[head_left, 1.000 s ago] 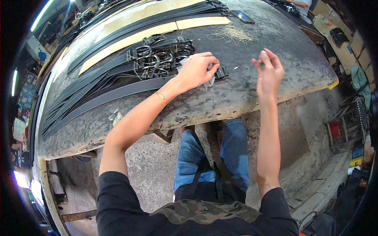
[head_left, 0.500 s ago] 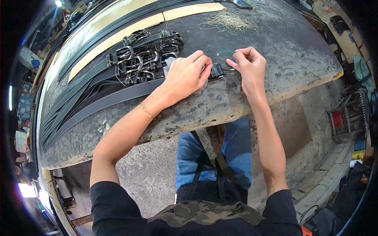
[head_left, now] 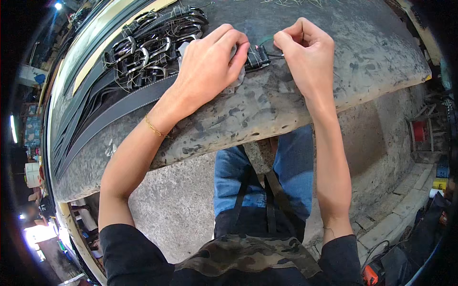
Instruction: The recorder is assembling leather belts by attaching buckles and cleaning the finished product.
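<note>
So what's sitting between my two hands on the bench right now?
In the head view, the dark belt end lies between the left hand and right hand, both touching it.

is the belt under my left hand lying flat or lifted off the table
Lying flat: the belt runs along the worn table, with the left hand pressing its end down.

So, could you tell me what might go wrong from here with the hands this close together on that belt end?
The right hand seems to pinch a thin needle or thread right beside the left hand's fingertips, so a slip could prick them. The black belt end is pressed down only by the left hand; a hard pull might shift it. Loose threads among the pile of buckles nearby could snag.
</note>
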Motion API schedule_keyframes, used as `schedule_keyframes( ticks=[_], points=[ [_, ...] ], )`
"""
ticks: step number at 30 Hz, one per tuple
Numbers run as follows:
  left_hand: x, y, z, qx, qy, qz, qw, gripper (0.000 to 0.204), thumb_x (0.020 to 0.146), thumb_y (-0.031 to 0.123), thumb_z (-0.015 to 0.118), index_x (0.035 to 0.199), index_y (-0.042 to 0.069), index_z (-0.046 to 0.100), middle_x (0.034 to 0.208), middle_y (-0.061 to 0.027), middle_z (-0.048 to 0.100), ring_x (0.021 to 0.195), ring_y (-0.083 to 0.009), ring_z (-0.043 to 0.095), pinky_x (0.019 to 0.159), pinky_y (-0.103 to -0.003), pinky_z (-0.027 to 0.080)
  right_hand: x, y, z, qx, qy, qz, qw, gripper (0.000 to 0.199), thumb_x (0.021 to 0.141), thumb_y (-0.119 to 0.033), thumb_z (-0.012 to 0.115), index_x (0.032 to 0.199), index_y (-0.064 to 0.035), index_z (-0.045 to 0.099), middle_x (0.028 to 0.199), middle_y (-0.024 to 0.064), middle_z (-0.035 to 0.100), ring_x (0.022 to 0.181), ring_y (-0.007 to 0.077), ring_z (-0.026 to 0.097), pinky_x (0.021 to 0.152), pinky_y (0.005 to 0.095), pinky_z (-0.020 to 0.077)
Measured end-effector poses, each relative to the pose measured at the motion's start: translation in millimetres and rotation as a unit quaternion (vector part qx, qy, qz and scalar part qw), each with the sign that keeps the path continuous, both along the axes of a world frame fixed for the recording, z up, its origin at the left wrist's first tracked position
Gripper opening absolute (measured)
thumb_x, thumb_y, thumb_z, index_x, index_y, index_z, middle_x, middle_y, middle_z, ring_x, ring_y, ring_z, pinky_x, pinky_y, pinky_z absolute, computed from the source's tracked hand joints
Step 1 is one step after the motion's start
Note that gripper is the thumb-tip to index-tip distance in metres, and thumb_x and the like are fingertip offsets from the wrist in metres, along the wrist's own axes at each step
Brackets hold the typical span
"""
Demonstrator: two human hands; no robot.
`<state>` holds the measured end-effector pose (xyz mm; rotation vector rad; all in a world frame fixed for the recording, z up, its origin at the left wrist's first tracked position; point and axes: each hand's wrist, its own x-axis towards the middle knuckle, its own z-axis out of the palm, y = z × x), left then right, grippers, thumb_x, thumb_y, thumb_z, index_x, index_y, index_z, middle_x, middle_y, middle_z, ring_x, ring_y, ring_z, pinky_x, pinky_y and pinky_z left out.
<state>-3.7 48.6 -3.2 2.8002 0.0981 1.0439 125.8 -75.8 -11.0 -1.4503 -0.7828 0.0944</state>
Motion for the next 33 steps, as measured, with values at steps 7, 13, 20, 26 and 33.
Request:
schedule_keyframes(
  ticks=[7,13,20,26,33],
  points=[
    [-1.6,-0.4,0.0,0.004,0.009,0.005,1.000,0.008,0.083,0.012,0.064,0.084,0.005,0.062,0.078,-0.0085,0.059,0.062,-0.0277,0.060,0.054,-0.036,0.049,-1.2,0.1,0.2,-0.033,-0.013,0.002,0.999,0.016,0.073,-0.013,0.065,0.066,-0.0014,0.057,0.060,0.0000,0.056,0.058,0.0050,0.049,0.055,0.0227,0.0393],
    [-2.6,-1.9,0.8,-0.004,0.002,0.002,1.000,0.006,0.083,0.008,0.064,0.087,0.004,0.061,0.077,-0.0088,0.058,0.056,-0.0245,0.058,0.053,-0.033,0.047,-0.5,0.6,-1.5,-0.021,-0.023,-0.004,1.000,0.018,0.071,-0.015,0.067,0.065,-0.0004,0.057,0.056,0.0022,0.057,0.054,0.0064,0.049,0.053,0.0250,0.0417],
    [-4.0,-1.3,0.9,0.005,0.016,0.010,1.000,0.008,0.084,0.013,0.063,0.084,0.005,0.061,0.078,-0.0082,0.058,0.061,-0.0266,0.060,0.054,-0.036,0.049,0.3,3.3,-3.8,-0.025,-0.022,0.000,0.999,0.018,0.072,-0.015,0.067,0.067,0.0001,0.058,0.057,0.0018,0.057,0.055,0.0062,0.050,0.053,0.0247,0.0422],
    [-1.9,-1.6,6.7,-0.007,0.006,0.012,1.000,0.008,0.084,0.011,0.062,0.085,0.003,0.060,0.078,-0.0094,0.058,0.061,-0.0286,0.060,0.056,-0.037,0.048,6.8,5.4,-3.8,0.058,0.072,0.012,0.996,0.013,0.077,-0.010,0.064,0.072,0.0018,0.061,0.064,0.0021,0.059,0.060,0.0072,0.053,0.059,0.0241,0.0472],
    [38.4,26.3,36.9,0.023,0.042,0.029,0.998,0.012,0.084,0.013,0.060,0.087,0.003,0.066,0.089,-0.0161,0.066,0.083,-0.0326,0.064,0.070,-0.041,0.051,13.6,-2.0,1.7,0.238,0.261,-0.031,0.935,0.005,0.084,0.000,0.058,0.085,0.0043,0.058,0.083,0.0054,0.054,0.075,0.0086,0.052,0.071,0.0313,0.0579]
  ],
)
